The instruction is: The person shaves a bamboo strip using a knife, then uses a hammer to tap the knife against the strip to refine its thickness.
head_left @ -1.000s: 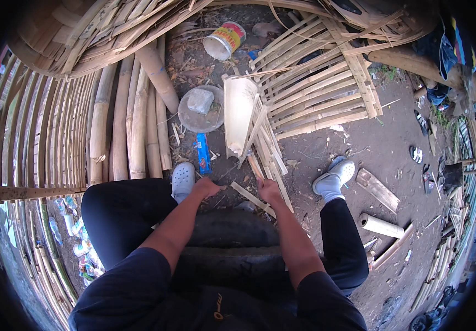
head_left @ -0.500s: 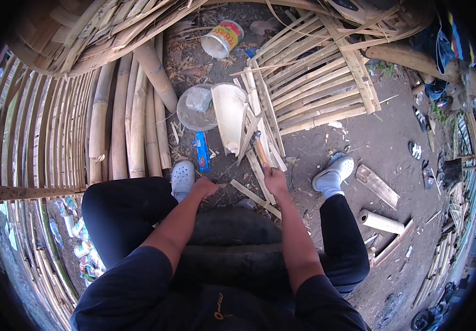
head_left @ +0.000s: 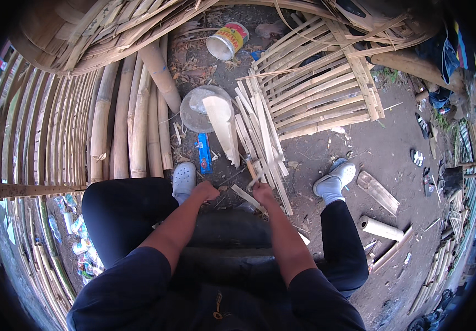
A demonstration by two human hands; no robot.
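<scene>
My right hand (head_left: pixel 262 193) is closed round the wooden handle of a hammer (head_left: pixel 250 165), low over the ground between my feet; its head is hard to make out now. A small pale strip blurs beside the handle. My left hand (head_left: pixel 207 191) is closed near my left shoe, and what it may hold is hidden. Ahead of both hands a broad, pale split bamboo piece (head_left: pixel 222 127) tapers down toward me, overlapping a round grey slab (head_left: pixel 196 118). Thin bamboo strips (head_left: pixel 262 132) lie in a loose bundle to its right. A short slat (head_left: pixel 247 197) lies between my hands.
Bamboo poles (head_left: pixel 138 121) and a slatted bamboo panel (head_left: pixel 39 127) fill the left. A slatted frame (head_left: pixel 320 83) lies ahead right, and a paint bucket (head_left: pixel 227 41) beyond. By my left shoe (head_left: pixel 184 179) is a blue packet (head_left: pixel 203 154). A bamboo tube (head_left: pixel 381 227) lies right.
The broad bamboo piece has turned and now shows a narrower face. My right hand has drawn left and nearer with the hammer. One small strip has shifted; my left hand barely moved.
</scene>
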